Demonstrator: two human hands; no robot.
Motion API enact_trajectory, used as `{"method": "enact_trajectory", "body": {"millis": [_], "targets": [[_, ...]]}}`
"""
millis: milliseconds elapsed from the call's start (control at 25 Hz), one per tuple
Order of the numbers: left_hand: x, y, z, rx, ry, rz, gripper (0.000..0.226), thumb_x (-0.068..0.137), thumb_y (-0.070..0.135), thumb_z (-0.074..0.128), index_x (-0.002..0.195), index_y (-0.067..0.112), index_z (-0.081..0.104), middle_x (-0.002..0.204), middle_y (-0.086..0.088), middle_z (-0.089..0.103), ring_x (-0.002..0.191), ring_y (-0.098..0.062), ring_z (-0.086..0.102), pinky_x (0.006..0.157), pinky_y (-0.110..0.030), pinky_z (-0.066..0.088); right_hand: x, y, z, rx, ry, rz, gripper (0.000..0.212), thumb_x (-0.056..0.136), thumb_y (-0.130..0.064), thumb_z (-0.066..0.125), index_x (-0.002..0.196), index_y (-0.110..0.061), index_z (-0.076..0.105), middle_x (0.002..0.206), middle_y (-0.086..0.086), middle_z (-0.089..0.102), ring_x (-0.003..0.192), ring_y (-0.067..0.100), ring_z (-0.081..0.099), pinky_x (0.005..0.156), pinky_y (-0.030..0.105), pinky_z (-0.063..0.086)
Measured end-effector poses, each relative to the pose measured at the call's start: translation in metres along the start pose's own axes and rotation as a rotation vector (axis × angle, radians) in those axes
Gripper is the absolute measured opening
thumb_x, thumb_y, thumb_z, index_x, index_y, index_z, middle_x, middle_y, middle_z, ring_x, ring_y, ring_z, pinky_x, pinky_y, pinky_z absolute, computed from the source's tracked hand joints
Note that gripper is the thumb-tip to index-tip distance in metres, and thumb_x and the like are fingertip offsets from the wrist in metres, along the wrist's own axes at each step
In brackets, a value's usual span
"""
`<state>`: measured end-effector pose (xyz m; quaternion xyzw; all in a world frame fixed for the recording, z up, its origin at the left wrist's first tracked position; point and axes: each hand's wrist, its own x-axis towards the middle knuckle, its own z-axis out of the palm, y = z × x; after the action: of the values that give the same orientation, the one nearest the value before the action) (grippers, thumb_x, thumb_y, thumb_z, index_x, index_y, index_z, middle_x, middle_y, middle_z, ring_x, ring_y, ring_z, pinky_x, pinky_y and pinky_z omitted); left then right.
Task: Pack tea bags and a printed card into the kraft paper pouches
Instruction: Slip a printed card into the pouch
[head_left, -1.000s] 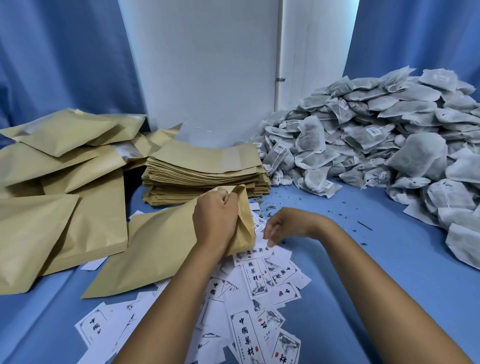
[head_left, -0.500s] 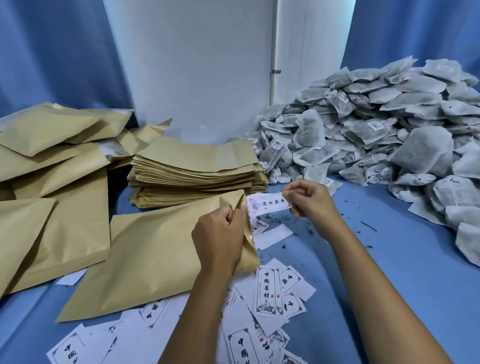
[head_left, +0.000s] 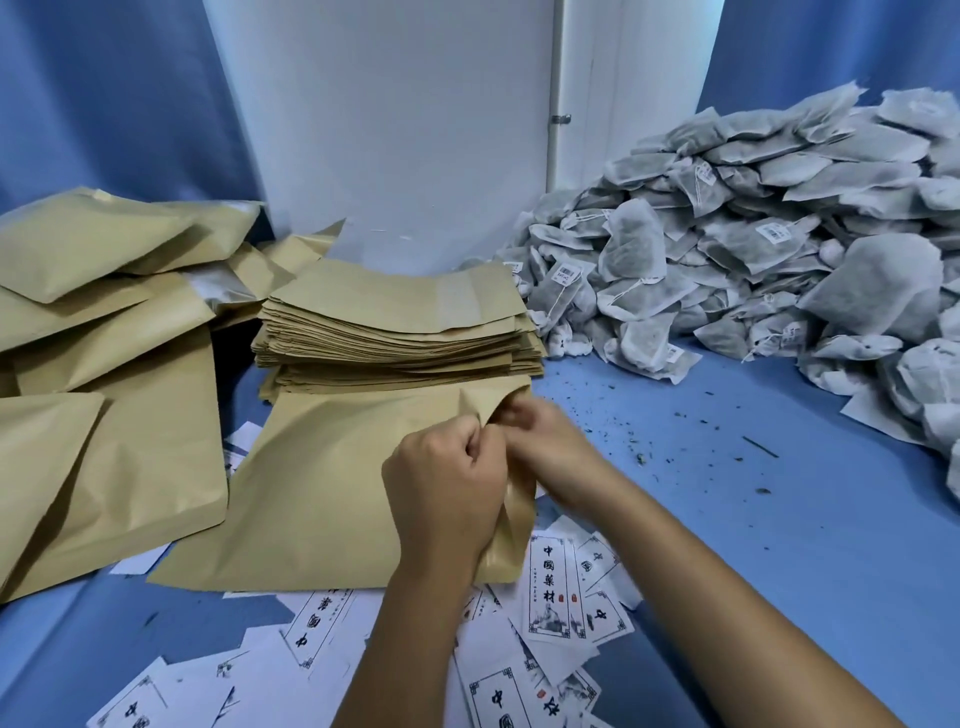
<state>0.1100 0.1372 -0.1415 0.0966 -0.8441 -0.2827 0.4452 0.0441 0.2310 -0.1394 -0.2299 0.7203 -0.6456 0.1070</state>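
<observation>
Filled pouches: bulging kraft paper pouches (head_left: 98, 364) lie piled along the left edge of the blue tabletop (head_left: 753, 519).
Empty pouches: a flat stack of kraft paper pouches (head_left: 395, 332) sits mid-tabletop near the far edge.
Open pouch: a tan kraft paper pouch (head_left: 322, 493) lies in front of the stack, mouth facing right.
Left hand: the left hand (head_left: 447, 493) grips the pouch's mouth edge, fingers curled.
Right hand: the right hand (head_left: 545, 441) is blurred, its fingertips in the pouch mouth; whether it holds anything cannot be told.
Cards: white printed cards (head_left: 550, 592) lie scattered along the near edge.
Tea bags: grey-white mesh tea bags (head_left: 753, 249) are heaped at the far right corner.
</observation>
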Motion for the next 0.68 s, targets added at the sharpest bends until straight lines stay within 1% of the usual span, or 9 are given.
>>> {"method": "enact_trajectory", "body": {"millis": [120,200,240,320,400,480,560,600,680], "targets": [[0.002,0.002,0.000,-0.058,0.089,0.023,0.034,0.069,0.014,0.048,0.050,0.020,0.021,0.053,0.007,0.027,0.051,-0.014,0.027,0.049,-0.025,0.020,0.008,-0.001,-0.032,0.212,0.376,-0.006,0.020,0.093,-0.004,0.046,0.077,-0.004,0.058,0.063,0.006,0.061,0.057,0.019,0.057,0.053,0.023,0.049],[0.001,0.001,0.003,-0.165,0.075,0.075,0.029,0.066,0.007,0.052,0.049,0.012,0.030,0.081,0.005,0.055,0.076,-0.012,0.048,0.061,-0.024,0.035,0.007,0.006,-0.029,0.275,0.242,0.212,0.027,0.098,-0.023,0.044,0.095,-0.001,0.059,0.076,0.011,0.061,0.066,0.023,0.058,0.064,0.027,0.049],[0.001,0.000,0.004,-0.206,0.012,0.109,0.030,0.066,0.006,0.054,0.048,0.011,0.030,0.097,0.003,0.060,0.090,-0.013,0.052,0.071,-0.025,0.038,0.007,0.007,-0.024,0.376,0.082,0.321,0.040,0.100,-0.035,0.040,0.104,0.000,0.059,0.083,0.013,0.063,0.072,0.024,0.060,0.068,0.030,0.050],[-0.002,-0.002,0.005,-0.154,-0.265,0.183,0.038,0.067,0.009,0.056,0.047,0.018,0.026,0.107,0.007,0.064,0.097,-0.015,0.053,0.083,-0.030,0.039,0.005,0.007,-0.018,0.561,-0.056,0.360,0.052,0.100,-0.043,0.036,0.107,0.000,0.062,0.087,0.015,0.066,0.075,0.025,0.064,0.070,0.032,0.051],[-0.005,-0.003,0.010,0.059,-0.581,0.222,0.039,0.069,0.017,0.058,0.047,0.020,0.026,0.102,0.015,0.059,0.096,-0.014,0.049,0.087,-0.032,0.035,0.004,0.010,-0.017,0.510,0.008,0.323,0.037,0.100,-0.031,0.044,0.084,-0.003,0.062,0.071,0.012,0.063,0.061,0.020,0.060,0.058,0.027,0.047],[-0.011,0.000,0.015,0.235,-0.722,0.264,0.030,0.071,0.030,0.058,0.052,0.022,0.037,0.100,0.016,0.048,0.099,-0.012,0.043,0.085,-0.030,0.031,0.000,0.014,-0.018,0.353,0.099,0.262,0.032,0.097,-0.011,0.048,0.066,-0.005,0.053,0.051,0.006,0.055,0.044,0.012,0.052,0.044,0.020,0.041],[-0.011,0.009,0.013,0.221,-0.663,0.337,0.017,0.076,0.039,0.055,0.065,0.027,0.049,0.099,0.014,0.042,0.101,-0.013,0.041,0.085,-0.030,0.030,-0.001,0.012,-0.024,0.329,0.102,0.213,0.032,0.097,-0.005,0.046,0.066,-0.003,0.053,0.045,0.003,0.055,0.038,0.009,0.051,0.038,0.017,0.040],[-0.010,0.013,0.009,0.119,-0.553,0.377,0.011,0.078,0.039,0.053,0.074,0.029,0.055,0.100,0.012,0.044,0.101,-0.013,0.043,0.086,-0.030,0.032,-0.002,0.007,-0.028,0.384,0.079,0.170,0.030,0.097,-0.004,0.045,0.068,-0.002,0.055,0.048,0.004,0.058,0.039,0.009,0.055,0.039,0.017,0.042],[-0.006,0.019,0.001,-0.169,-0.318,0.419,0.021,0.080,0.032,0.053,0.097,0.025,0.063,0.104,0.007,0.053,0.101,-0.015,0.049,0.088,-0.030,0.035,-0.003,-0.007,-0.039,0.580,0.009,0.075,0.024,0.096,-0.003,0.043,0.078,-0.001,0.060,0.060,0.008,0.066,0.051,0.013,0.063,0.047,0.020,0.050]]}}
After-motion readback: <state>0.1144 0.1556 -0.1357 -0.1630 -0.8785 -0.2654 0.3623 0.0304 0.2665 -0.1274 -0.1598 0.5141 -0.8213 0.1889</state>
